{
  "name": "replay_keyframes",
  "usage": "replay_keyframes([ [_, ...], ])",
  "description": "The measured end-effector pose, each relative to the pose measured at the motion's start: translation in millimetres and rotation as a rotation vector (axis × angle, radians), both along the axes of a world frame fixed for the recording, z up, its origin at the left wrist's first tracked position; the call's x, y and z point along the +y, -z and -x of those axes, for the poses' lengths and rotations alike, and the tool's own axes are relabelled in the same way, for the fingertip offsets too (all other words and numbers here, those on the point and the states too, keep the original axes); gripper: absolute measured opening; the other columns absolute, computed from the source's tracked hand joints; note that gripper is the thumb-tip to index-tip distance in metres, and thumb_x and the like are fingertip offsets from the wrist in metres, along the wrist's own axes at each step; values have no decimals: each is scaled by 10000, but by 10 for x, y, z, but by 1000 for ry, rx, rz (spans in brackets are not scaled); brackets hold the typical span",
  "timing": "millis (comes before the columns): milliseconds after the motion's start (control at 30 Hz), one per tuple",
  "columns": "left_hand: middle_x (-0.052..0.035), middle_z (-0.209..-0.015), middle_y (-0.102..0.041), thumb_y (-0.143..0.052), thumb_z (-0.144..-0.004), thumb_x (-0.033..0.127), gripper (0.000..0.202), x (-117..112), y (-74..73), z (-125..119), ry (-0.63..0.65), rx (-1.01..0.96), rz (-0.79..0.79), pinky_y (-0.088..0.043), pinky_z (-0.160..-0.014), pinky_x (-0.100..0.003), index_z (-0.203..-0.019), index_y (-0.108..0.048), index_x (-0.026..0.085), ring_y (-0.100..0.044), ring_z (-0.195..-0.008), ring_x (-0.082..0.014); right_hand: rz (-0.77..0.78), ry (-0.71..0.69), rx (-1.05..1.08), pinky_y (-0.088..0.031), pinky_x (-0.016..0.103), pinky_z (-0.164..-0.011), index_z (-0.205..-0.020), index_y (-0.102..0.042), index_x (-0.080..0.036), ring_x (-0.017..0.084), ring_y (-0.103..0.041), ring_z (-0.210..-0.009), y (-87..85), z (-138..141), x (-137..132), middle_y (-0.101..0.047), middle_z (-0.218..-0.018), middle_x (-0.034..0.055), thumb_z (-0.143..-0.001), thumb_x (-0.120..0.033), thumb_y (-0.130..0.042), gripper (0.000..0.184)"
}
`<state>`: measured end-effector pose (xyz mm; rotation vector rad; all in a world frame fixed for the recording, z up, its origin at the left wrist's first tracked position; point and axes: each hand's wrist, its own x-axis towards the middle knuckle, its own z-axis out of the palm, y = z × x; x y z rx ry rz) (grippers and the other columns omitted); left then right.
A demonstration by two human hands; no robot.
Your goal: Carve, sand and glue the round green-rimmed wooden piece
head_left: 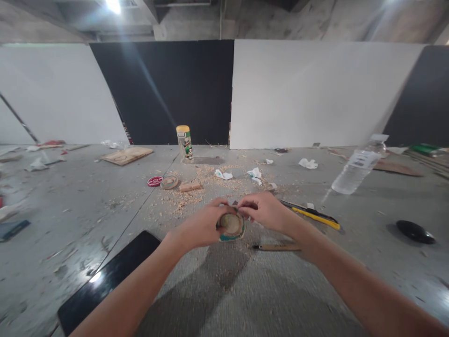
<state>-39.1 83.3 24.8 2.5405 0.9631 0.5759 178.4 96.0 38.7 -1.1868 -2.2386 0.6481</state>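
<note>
left hand (205,223): curled around the left side of a small, round, shallow wooden piece with a teal-green outer side (232,225), fingers bent over its rim, gripping it.
right hand (264,209): at the piece's far right edge, thumb and forefinger drawn close together; whether they pinch the rim or something small, i cannot tell.
wooden piece: between the two hands, in front of the person, tilted so that its pale hollow face shows.
by the right forearm: a slim tool with a light wooden handle and dark tip (278,247) lies on the grey floor (224,309); beyond it, a yellow and black utility knife (317,219).
by the left forearm: a flat, glossy black tablet-like slab (114,281), partly hidden under the arm.
past the hands: pale wood shavings (185,199) scattered around a small rectangular wooden block (190,186); near it, a round tan wooden disc (170,182) just beside a red round lid with white marks (155,181).
bottles: a clear drinking bottle with a yellow cap (185,145) stands upright towards the black panel (168,89); a clear plastic water bottle (359,166) is to the right.
far right: a smooth, black, oval object (416,232).
</note>
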Motion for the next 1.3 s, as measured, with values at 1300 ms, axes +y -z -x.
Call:
replay_keyframes([
  [1300, -64, -1220, -533, -616, -706, 64, 429, -5, -22, -12, 25, -19, -22, -457, -999, -385, -1100, -599, 233, -556, -1143, -249, -374, -25, -9, -461, 368, -864, -902, -696, -269, 213, -622, -916, 303, 40, 65, -707, -934, 44, -926, -203, -505, 204],
])
